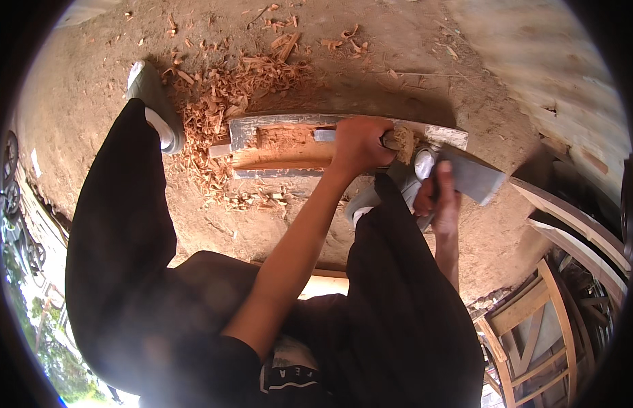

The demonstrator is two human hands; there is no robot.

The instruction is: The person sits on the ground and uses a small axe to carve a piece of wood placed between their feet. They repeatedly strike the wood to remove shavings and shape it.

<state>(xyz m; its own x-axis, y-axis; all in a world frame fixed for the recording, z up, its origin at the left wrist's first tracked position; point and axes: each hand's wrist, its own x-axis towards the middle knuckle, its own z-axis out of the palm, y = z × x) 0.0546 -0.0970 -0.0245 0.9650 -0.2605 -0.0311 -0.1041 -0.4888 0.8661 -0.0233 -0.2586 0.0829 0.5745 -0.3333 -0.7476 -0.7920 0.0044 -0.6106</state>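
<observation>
At frame centre, left hand point(361, 143) closing fully round chisel handle point(396, 141), resting on plank point(282, 146). Right hand point(444, 197) gripping hatchet point(469, 175), fingers wrapped tight. Recess partly hollowed; shavings point(228, 88) piling upper left; much carving remaining.
</observation>
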